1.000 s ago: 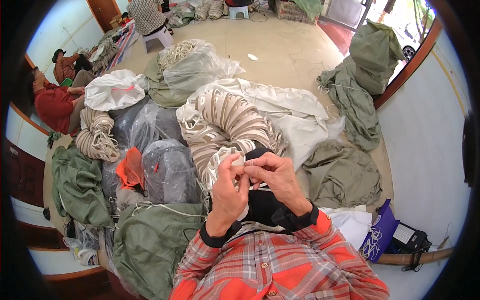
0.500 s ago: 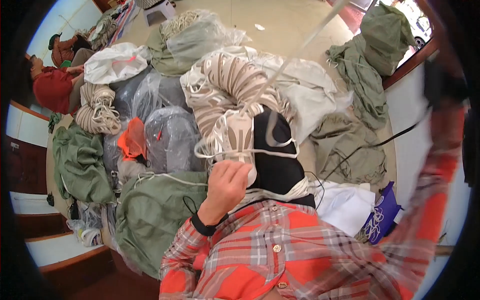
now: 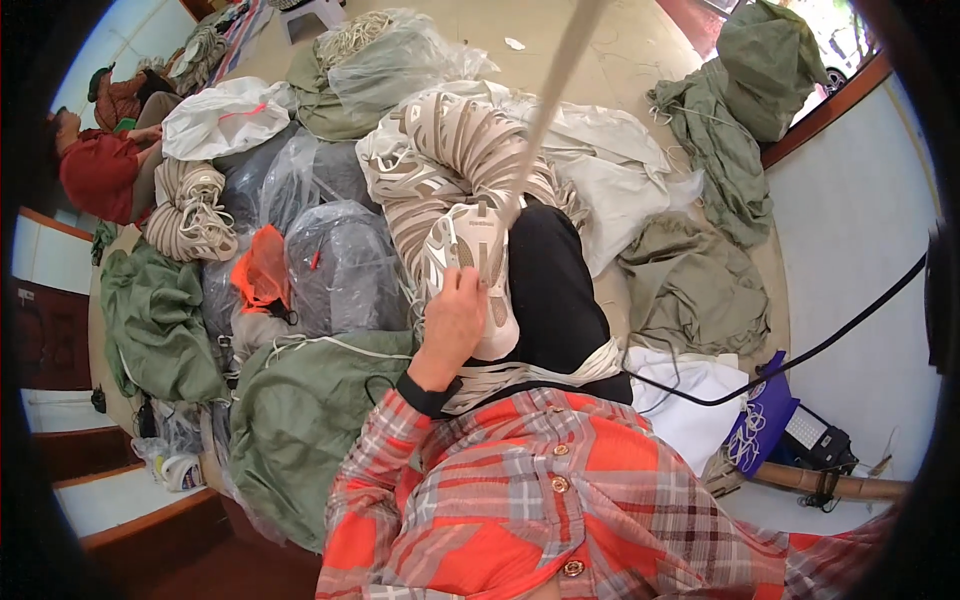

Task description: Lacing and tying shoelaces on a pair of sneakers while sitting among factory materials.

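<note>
- Head view, position: I find the beige shoe upper (image 3: 490, 248) on the person's lap, toe toward the body, beside the black trouser leg (image 3: 560, 290) and in front of the ring of stacked uppers (image 3: 470, 135).
- Head view, left: I note the left hand (image 3: 448, 332) resting on the upper, its fingers curled close together over the lacing area; I cannot tell whether they pinch anything.
- Head view, right: I cannot see the right hand, so I cannot tell the state of its fingers.
- Head view, lace: I see a blurred, pale lace (image 3: 552, 105) rising from the upper beyond the top edge.
- Head view, risk: In my judgement, a hard pull on that lace could drag the upper off the lap if the left fingers bear lightly. The black cable (image 3: 735, 398) at right could snag a wide arm swing; the lap's lace bundle (image 3: 540, 373) could tangle.
</note>
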A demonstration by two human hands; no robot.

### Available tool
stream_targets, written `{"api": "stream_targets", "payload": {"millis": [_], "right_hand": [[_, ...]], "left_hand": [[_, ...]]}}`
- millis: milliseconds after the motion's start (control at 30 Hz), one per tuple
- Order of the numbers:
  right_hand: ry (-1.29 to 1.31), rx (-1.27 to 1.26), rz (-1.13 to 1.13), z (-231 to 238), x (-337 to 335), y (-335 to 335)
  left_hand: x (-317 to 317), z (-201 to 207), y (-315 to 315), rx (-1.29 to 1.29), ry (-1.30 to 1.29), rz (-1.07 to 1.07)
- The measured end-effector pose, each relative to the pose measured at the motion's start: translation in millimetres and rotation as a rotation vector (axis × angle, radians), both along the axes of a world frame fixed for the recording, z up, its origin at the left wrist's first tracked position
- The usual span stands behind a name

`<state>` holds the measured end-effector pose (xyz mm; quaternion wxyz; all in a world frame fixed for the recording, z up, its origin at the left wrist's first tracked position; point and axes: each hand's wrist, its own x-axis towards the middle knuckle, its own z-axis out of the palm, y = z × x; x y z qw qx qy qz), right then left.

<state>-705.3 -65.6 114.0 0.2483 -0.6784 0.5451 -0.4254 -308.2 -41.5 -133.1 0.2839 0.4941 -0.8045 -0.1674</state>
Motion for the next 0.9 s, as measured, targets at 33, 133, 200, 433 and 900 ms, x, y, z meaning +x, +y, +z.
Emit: {"api": "stream_targets", "payload": {"millis": [33, 133, 200, 433, 900], "right_hand": [[0.01, -0.005, -0.011, 1.8, -5.0, 3.0], [0.04, -0.015, -0.053, 4.8, -22.1, 14.3], [0.062, -0.017, -0.093, 4.8, -35.6, 24.7], [0.133, -0.015, -0.136, 10.6, -61.5, 39.6], [0.293, -0.096, -0.214, 45.4, -96.1, 58.2]], "left_hand": [[2.3, -3.3, -2.2, -0.004, 0.001, -0.001], [6.4, -7.0, -3.1, -0.103, 0.095, -0.063], [6.1, 4.3, 2.6, 0.525, 0.847, 0.473], [-0.9, -9.8, 6.1, 0.073, 0.253, 0.174], [4.6, 16.0, -7.0, -0.035, 0.11, -0.052]]}}
